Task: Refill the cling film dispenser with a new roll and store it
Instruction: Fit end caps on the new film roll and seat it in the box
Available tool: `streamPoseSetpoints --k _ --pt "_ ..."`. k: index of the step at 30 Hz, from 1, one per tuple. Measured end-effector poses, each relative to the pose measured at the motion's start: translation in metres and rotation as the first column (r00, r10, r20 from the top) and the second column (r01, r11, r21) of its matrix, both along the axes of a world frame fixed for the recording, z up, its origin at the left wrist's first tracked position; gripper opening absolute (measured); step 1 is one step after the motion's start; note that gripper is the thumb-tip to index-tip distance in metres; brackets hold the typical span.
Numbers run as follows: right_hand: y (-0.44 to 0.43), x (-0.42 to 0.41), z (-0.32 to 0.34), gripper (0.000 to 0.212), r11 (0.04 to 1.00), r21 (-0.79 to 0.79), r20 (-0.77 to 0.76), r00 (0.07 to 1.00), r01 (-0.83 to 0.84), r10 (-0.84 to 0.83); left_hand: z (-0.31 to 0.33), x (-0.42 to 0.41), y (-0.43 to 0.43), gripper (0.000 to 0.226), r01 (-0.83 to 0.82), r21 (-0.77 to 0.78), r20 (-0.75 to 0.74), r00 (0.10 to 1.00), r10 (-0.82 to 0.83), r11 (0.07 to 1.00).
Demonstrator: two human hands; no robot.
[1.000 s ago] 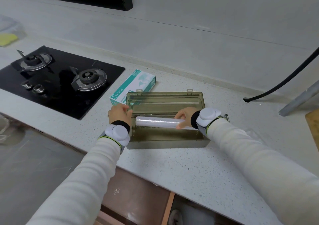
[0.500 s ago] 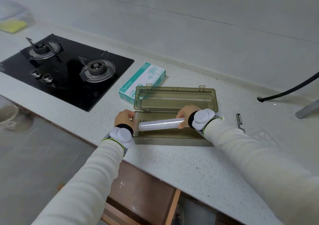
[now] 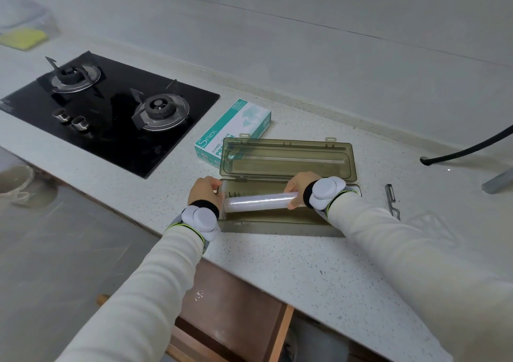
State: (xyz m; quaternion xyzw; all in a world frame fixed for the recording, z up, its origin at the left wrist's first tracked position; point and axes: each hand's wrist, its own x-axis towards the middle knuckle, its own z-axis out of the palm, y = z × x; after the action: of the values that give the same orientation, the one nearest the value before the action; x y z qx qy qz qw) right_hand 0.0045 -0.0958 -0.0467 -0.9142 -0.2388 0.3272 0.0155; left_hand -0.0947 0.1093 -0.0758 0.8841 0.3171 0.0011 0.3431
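An olive translucent cling film dispenser (image 3: 277, 224) lies on the speckled counter with its lid (image 3: 288, 159) swung open toward the wall. A white cling film roll (image 3: 259, 201) lies lengthwise over the open tray. My right hand (image 3: 297, 188) grips the roll's right end. My left hand (image 3: 206, 190) holds the dispenser's left end, fingers curled over its wall. Whether the roll rests in the tray or hangs just above it is unclear.
A teal and white glove box (image 3: 231, 129) lies behind the dispenser's left side. A black gas hob (image 3: 111, 109) is to the left. A metal peeler (image 3: 392, 200) lies right of the dispenser. A wooden drawer (image 3: 236, 317) stands open below the counter edge. A black hose (image 3: 469, 147) curves at far right.
The roll's left end has dipped lower into the tray. Both hands keep their grips; the camera has shifted, showing more of the counter to the right.
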Motion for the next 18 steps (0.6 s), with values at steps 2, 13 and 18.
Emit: streamPoseSetpoints --k 2,13,18 --pt "0.0 0.001 -0.001 0.044 1.0 0.001 -0.001 1.0 -0.001 0.001 -0.001 0.0 0.001 0.031 0.019 0.01 -0.026 0.999 -0.019 1.0" --pt "-0.002 0.002 -0.008 0.044 1.0 0.023 -0.009 1.0 -0.009 0.009 0.0 0.015 0.003 0.033 0.034 0.114 -0.191 0.982 -0.012 0.993" --pt "-0.003 0.004 -0.012 0.043 1.0 0.03 -0.013 1.0 -0.004 0.004 0.0 0.014 0.004 0.026 0.053 0.126 -0.192 0.981 -0.029 0.991"
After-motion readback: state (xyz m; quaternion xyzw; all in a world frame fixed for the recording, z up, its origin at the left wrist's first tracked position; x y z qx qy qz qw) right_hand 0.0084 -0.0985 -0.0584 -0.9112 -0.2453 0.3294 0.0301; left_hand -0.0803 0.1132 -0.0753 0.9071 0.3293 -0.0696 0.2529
